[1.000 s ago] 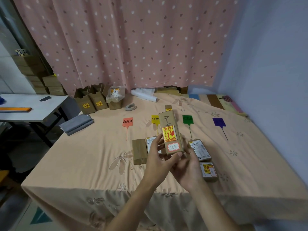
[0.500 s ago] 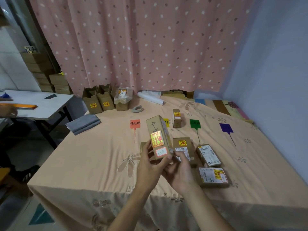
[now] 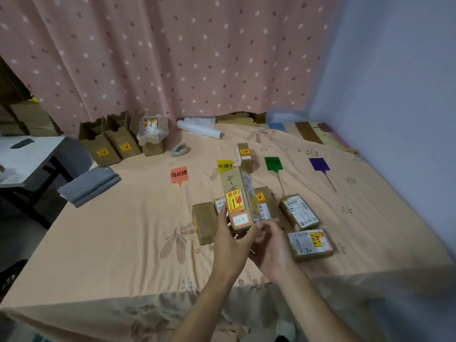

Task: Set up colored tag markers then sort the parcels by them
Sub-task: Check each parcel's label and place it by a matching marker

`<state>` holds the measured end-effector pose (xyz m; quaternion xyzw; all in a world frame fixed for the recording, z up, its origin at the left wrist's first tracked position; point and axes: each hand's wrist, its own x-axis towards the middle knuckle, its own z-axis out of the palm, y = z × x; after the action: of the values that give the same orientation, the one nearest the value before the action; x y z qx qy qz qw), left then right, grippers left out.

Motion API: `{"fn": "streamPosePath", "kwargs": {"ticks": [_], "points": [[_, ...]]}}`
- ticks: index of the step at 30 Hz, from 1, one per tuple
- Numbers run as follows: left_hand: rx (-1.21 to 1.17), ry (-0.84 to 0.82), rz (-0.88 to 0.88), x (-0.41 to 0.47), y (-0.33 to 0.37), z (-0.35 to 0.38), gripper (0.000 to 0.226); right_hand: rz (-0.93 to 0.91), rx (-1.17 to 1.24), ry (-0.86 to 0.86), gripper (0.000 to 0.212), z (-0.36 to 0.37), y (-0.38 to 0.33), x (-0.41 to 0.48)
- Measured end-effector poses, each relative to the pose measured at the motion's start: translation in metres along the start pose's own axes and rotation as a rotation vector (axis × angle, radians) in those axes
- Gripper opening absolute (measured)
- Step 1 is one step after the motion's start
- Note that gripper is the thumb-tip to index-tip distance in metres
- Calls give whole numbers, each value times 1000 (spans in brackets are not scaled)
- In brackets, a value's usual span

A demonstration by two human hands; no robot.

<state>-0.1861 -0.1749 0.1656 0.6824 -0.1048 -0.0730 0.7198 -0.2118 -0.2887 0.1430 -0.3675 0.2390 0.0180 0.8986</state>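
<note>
The room is closed at the back by a pink dotted curtain (image 3: 172, 58), hung well behind the held parcel (image 3: 234, 193), and a plain blue-grey wall (image 3: 394, 82) is seen far to the right of that parcel. A broad surface covered by a peach flowered cloth (image 3: 123, 230) is spread beneath the parcel and out to every side of it. Far to its left, off the cloth, a white side table (image 3: 29, 154) is set, with stacked cardboard cartons (image 3: 27, 119) behind it. Three open brown boxes (image 3: 116, 141) are lined up behind and to the left of the parcel, and a folded grey cloth (image 3: 90, 185) is laid to its left at the cloth's edge. The parcel itself is held nearly upright above the middle of the cloth: its lower left side is gripped by the left hand (image 3: 229, 240), and its bottom end is held by the curled fingers of the right hand (image 3: 271, 248). A plain brown parcel (image 3: 203, 222) is laid just left of it, two labelled parcels (image 3: 298, 214) (image 3: 309, 244) to its right, and a small upright parcel (image 3: 244, 156) behind it. Four tag markers are laid in a row behind the parcel: orange (image 3: 179, 175) to the left, yellow (image 3: 224, 166) partly hidden by its top, green (image 3: 273, 164) and purple (image 3: 319, 164) to the right.
</note>
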Motion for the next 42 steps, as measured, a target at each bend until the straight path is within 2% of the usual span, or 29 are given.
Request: {"fn": "streamPosePath", "kwargs": {"ticks": [3,7,11,14,16,18,21,23,27,31,37,42], "points": [[37,-29,-50,36,-13,35,76,-36,-104,41,43,-19,-31,26],[97,-37,-107,95,-29,92,55,-133,-376,189,38,-49,-85,71],[107,-3,-113,159,-45,161,51,-291,-577,296,16,-87,-148,122],[122,2,-194,196,-61,210,53,-381,-771,383,37,-120,-191,160],[193,-15,-231,220,-75,236,55,-426,-812,356,28,-136,-215,185],[277,-56,-244,245,-85,259,64,-408,-794,324,19,-150,-237,210],[476,-151,-202,284,-98,288,77,-319,-811,303,27,-175,-263,247],[522,-222,-199,311,-107,304,81,-308,-835,314,31,-189,-277,274],[530,-283,-201,362,-132,328,77,-294,-862,335,37,-211,-294,321],[458,-259,-337,401,-159,342,75,-306,-906,347,37,-225,-302,362],[488,-321,-429,430,-176,343,55,-215,-1012,367,35,-237,-294,404],[461,-373,-516,432,-179,339,61,-144,-1056,384,36,-240,-291,408]]}}
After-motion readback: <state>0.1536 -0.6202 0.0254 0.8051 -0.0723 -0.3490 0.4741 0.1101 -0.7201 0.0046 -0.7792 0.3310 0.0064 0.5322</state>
